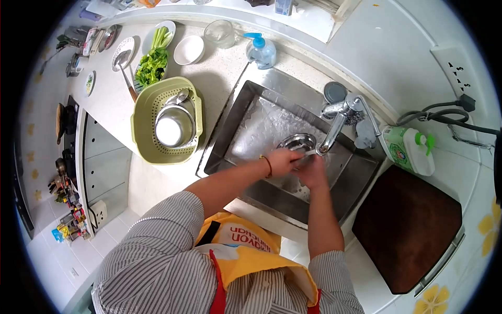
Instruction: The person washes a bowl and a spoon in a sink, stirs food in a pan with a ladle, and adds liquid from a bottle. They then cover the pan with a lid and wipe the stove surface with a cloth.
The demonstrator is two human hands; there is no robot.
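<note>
Over the steel sink [217,152], my left hand [284,161] is closed at the near edge of a round, shiny metal utensil [298,140]; its exact kind is hard to make out. My right hand [312,171] meets it just below the faucet [334,131], fingers drawn together and smeared by motion. Whatever lies between the right fingers is hidden. Wet patches and streaks of water cover the sink floor.
Left of the sink stands a green colander [138,138] holding a metal pot [171,131]. Behind are leafy greens [151,68], a white bowl [189,50] and a soap bottle [262,55]. At right are a detergent jug [413,149] and a dark brown board [410,227].
</note>
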